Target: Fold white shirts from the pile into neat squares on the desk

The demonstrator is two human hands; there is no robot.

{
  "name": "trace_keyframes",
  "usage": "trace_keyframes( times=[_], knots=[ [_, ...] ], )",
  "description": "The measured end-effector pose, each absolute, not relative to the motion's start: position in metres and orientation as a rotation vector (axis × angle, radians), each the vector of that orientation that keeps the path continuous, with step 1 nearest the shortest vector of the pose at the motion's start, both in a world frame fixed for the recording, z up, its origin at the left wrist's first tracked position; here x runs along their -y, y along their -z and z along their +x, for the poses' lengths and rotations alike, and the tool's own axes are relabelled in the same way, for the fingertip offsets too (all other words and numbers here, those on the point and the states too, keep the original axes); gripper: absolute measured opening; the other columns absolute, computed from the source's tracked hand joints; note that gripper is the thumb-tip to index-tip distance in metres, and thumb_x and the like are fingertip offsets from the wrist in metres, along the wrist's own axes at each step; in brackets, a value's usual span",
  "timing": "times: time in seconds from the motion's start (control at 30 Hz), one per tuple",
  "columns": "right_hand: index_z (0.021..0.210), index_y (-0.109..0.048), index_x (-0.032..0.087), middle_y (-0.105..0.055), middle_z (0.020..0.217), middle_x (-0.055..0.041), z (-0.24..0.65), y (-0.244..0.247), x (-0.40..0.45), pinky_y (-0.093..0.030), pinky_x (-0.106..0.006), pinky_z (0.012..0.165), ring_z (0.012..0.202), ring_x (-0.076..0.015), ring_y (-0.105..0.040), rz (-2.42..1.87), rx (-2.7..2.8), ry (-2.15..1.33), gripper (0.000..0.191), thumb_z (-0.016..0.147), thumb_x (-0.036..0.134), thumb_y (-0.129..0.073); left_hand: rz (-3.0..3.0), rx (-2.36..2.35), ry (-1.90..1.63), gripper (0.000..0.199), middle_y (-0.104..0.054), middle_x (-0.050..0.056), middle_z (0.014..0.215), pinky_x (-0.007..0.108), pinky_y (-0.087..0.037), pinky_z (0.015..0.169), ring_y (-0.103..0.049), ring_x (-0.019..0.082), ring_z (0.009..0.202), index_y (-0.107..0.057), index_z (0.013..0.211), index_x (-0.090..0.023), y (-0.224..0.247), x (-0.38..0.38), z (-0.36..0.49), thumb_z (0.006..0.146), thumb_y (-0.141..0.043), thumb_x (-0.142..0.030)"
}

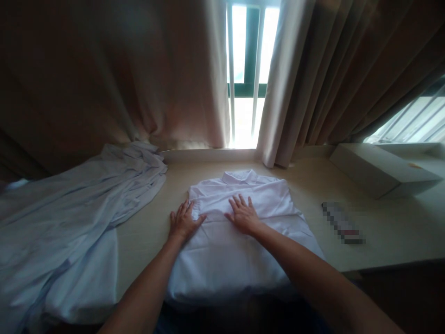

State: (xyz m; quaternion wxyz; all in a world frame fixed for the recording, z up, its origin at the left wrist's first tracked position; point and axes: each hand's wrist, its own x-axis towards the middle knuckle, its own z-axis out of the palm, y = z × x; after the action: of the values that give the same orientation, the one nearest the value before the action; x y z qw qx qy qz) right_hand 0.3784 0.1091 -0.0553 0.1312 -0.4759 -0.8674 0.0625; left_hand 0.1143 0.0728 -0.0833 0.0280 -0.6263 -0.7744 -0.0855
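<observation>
A white shirt [222, 250] lies flat on the pale table [146, 241], its collar toward the window and its lower part reaching the near edge. A sleeve is laid across its upper part. My left hand [184, 221] rests at the shirt's left edge beside the gathered cuff, fingers apart. On the middle of the shirt, over the folded sleeve, my right hand [243, 215] lies palm down with its fingers spread. Neither hand grips anything.
A heap of white cloth [86, 199] covers the left side and hangs past the near edge. To the right are a blurred-out dark object [343, 223] and a white box [382, 169]. Brown curtains [313, 74] hang along the window [246, 69] behind.
</observation>
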Motion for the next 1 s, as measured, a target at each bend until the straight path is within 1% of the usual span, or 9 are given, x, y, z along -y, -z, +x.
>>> trace_keyframes(
  times=[0.1,0.2,0.27,0.33,0.43,0.47,0.5,0.67,1.0],
  knots=[
    [0.148,-0.031,0.026,-0.024,0.156,-0.0013,0.335,0.058,-0.106,0.000,-0.050,0.116,0.145,-0.0291,-0.013,-1.334,2.550,-0.273,0.066,0.094,0.062,-0.021,-1.958,2.387,0.239,0.082,-0.025,0.011,0.156,0.053,-0.016,0.112,-0.023,0.030,0.141,-0.033,0.147,-0.018,0.085,-0.073,0.113,0.082,-0.040,-0.068],
    [0.147,-0.034,0.027,-0.023,0.156,0.0008,0.333,0.063,-0.115,-0.001,-0.051,0.115,0.144,-0.0328,-0.015,-1.378,2.573,-0.363,0.065,0.093,0.061,-0.024,-1.953,2.400,0.232,0.082,-0.027,0.011,0.155,0.054,-0.015,0.112,-0.022,0.029,0.142,-0.031,0.148,-0.019,0.086,-0.073,0.113,0.083,-0.037,-0.069],
    [0.148,-0.032,0.028,-0.021,0.157,0.0021,0.352,0.068,-0.127,0.000,-0.048,0.117,0.144,-0.0314,-0.013,-1.419,2.569,-0.363,0.066,0.092,0.062,-0.025,-1.952,2.407,0.235,0.082,-0.026,0.011,0.156,0.054,-0.013,0.113,-0.020,0.029,0.142,-0.030,0.148,-0.019,0.086,-0.072,0.113,0.084,-0.034,-0.069],
    [0.149,-0.031,0.026,-0.019,0.157,0.0006,0.384,0.073,-0.143,0.000,-0.044,0.117,0.145,-0.0285,-0.010,-1.534,2.524,-0.330,0.069,0.092,0.063,-0.023,-1.953,2.410,0.238,0.082,-0.025,0.011,0.156,0.054,-0.012,0.113,-0.020,0.029,0.142,-0.029,0.148,-0.019,0.086,-0.072,0.114,0.085,-0.032,-0.070],
    [0.151,-0.024,0.016,-0.015,0.159,-0.0062,0.444,0.080,-0.170,0.001,-0.045,0.117,0.146,-0.0257,-0.006,-1.876,2.336,-0.262,0.076,0.093,0.063,-0.019,-1.948,2.404,0.244,0.082,-0.025,0.011,0.156,0.055,-0.011,0.113,-0.019,0.028,0.143,-0.028,0.149,-0.017,0.087,-0.072,0.115,0.085,-0.030,-0.070],
    [0.151,-0.021,0.009,-0.013,0.158,-0.0105,0.463,0.082,-0.178,0.002,-0.047,0.116,0.146,-0.0266,-0.004,-1.957,2.270,-0.243,0.079,0.093,0.062,-0.016,-1.945,2.403,0.244,0.082,-0.025,0.011,0.156,0.055,-0.011,0.113,-0.019,0.028,0.143,-0.028,0.149,-0.017,0.088,-0.072,0.115,0.085,-0.030,-0.070],
    [0.151,-0.019,0.006,-0.013,0.158,-0.0126,0.482,0.084,-0.186,0.004,-0.049,0.116,0.146,-0.0273,-0.003,-2.023,2.212,-0.221,0.080,0.094,0.062,-0.015,-1.944,2.402,0.242,0.082,-0.025,0.011,0.156,0.055,-0.011,0.113,-0.019,0.028,0.143,-0.028,0.149,-0.017,0.088,-0.072,0.115,0.085,-0.029,-0.069],
    [0.153,-0.014,0.010,-0.010,0.159,-0.0115,0.534,0.095,-0.204,-0.006,-0.049,0.116,0.145,-0.0265,-0.004,-2.212,2.018,-0.140,0.086,0.090,0.069,-0.016,-1.933,2.413,0.217,0.082,-0.024,0.011,0.156,0.055,-0.010,0.114,-0.018,0.028,0.143,-0.026,0.149,-0.017,0.089,-0.073,0.115,0.086,-0.028,-0.069],
    [0.152,-0.018,0.011,-0.012,0.158,-0.0107,0.534,0.104,-0.205,-0.004,-0.048,0.115,0.145,-0.0245,-0.006,-2.164,2.006,-0.085,0.084,0.090,0.068,-0.018,-1.924,2.436,0.219,0.084,-0.024,0.011,0.156,0.055,-0.012,0.113,-0.018,0.029,0.143,-0.025,0.150,-0.017,0.087,-0.073,0.118,0.085,-0.029,-0.070]
  ],
)
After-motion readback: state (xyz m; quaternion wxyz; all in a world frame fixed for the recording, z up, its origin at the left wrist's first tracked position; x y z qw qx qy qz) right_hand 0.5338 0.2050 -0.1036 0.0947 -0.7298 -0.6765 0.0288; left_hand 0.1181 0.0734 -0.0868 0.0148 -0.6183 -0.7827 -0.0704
